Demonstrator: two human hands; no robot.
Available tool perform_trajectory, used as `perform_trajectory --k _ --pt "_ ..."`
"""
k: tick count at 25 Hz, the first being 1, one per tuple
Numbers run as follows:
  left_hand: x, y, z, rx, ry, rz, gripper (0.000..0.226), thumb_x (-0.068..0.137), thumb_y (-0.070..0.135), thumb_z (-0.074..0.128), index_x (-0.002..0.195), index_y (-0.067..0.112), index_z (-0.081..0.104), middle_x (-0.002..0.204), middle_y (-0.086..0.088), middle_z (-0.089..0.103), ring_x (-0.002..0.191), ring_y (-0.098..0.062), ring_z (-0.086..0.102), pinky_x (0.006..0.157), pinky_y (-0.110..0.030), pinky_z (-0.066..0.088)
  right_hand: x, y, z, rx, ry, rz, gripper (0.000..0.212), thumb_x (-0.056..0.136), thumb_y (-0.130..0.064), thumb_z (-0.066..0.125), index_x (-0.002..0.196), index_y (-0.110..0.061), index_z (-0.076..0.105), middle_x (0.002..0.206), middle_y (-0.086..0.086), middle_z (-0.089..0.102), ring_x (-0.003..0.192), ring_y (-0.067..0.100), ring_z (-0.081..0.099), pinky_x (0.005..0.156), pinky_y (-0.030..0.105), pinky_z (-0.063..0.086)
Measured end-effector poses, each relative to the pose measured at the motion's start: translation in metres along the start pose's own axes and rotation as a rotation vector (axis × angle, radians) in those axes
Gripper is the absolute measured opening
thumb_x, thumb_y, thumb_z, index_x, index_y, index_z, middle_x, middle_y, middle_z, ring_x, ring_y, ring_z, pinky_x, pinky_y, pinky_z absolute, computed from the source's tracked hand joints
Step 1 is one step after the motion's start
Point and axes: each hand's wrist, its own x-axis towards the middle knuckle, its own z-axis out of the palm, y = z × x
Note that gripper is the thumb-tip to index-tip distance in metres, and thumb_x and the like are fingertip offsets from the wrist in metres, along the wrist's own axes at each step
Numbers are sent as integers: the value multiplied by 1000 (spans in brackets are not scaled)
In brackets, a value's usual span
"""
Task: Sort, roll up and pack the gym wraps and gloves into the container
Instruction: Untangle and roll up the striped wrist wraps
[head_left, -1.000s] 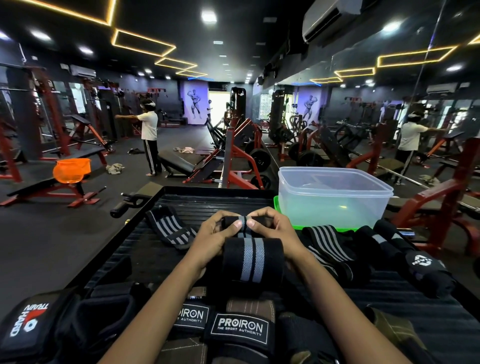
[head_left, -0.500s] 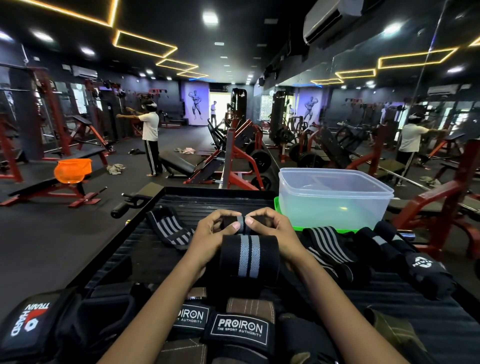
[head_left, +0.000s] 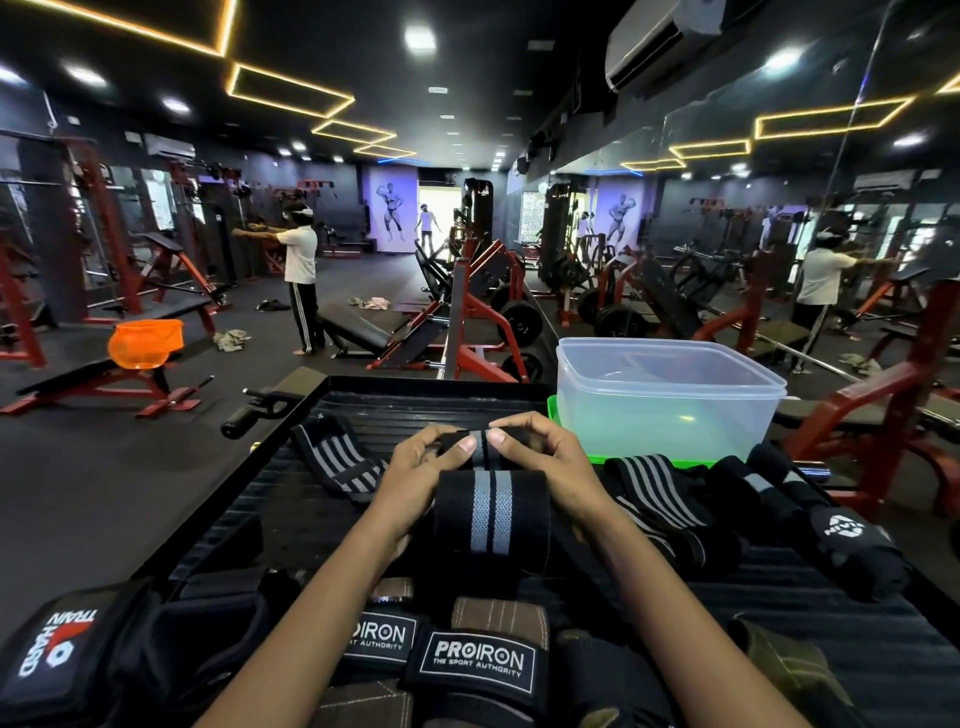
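Single head-worn wide-angle view, facing forward and down, close over the black tray (head_left: 395, 400), gym floor beyond

Count on the counter (head_left: 363, 405): 1 clear plastic container (head_left: 670, 400), standing on 1 green lid (head_left: 553, 410). Striped black-and-grey wraps: 3 plainly visible, being 1 partly rolled wrap (head_left: 491, 512) at centre, 1 loose wrap (head_left: 337, 457) to its left, 1 loose wrap (head_left: 660, 499) to its right. Further dark rolled pieces at far right, including 1 with a white logo (head_left: 844, 530); exact number cannot be told. Gloves along the near edge: 2 with PROIRON labels (head_left: 478, 660), 1 with a TRAIN HARD label (head_left: 49, 647); others overlap, count uncertain. Hands: 2, left (head_left: 415, 478) and right (head_left: 556, 467). Background: 1 orange basket (head_left: 145, 343).
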Motion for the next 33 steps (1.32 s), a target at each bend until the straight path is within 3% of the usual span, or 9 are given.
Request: perform_trajectory --k 6,9,12,17,19,24,26,30,33 --pt "-1 -2 1 -20 -54 -25 18 91 15 62 108 10 63 94 -12 71 79 -21 66 70 -30 53 1 -2 -1 3 14 -43 19 83 -7 73 99 0 67 86 8 71 80 16 65 75 27 52" --pt "-1 -1 2 -45 -23 -49 26 90 27 62 105 7 67 93 -10 73 80 -21 69 73 -30 54 0 -4 -2 -52 -7 -92 22 80 -3 74 102 -1 67 90 7 71 84 13 66 75 21 51" --pt "-1 1 3 -43 -7 -28 27 90 23 62 107 1 65 88 -10 73 76 -19 69 69 -28 54 -1 -7 -3 -28 -35 -69 27 78 0 75 104 -1 66 89 2 71 84 12 66 72 20 51" --pt "-1 1 1 -9 0 -4 22 90 17 64 109 7 64 97 -21 69 84 -27 64 78 -35 50 -1 -7 -3 18 6 -30 20 86 -14 70 103 -3 69 90 4 72 86 14 65 78 26 50" --pt "-3 1 1 0 -21 -7 15 91 15 63 105 11 64 93 -21 68 80 -26 62 72 -32 50 0 -6 -2 -12 29 -41 19 86 -14 70 100 -2 70 91 6 72 87 13 65 81 25 51" --pt "-3 2 2 -74 -30 -43 15 90 18 64 104 14 65 92 -15 69 77 -21 65 66 -27 53 -2 -10 -6 -85 -3 -116 22 84 -1 69 105 4 66 70 -12 68 72 -1 63 68 12 47" --pt "-3 1 2 -91 -9 -44 23 90 25 64 105 8 67 94 -14 72 79 -20 69 68 -28 54 -2 -10 -6 -96 -28 -129 25 83 3 69 107 5 66 72 -13 69 75 -2 64 69 10 47" --pt "-1 1 4 -87 18 -21 21 90 18 63 105 2 65 91 -12 72 77 -19 69 67 -26 54 -4 -14 -5 -72 -46 -104 27 82 -1 71 108 0 67 88 -6 72 87 3 67 73 14 50" --pt "0 0 3 -94 18 12 18 89 10 63 107 4 64 98 -16 70 88 -24 67 81 -35 54 -4 -13 -2 -27 1 -54 21 86 -15 70 106 -7 70 95 5 73 92 14 68 84 27 55"
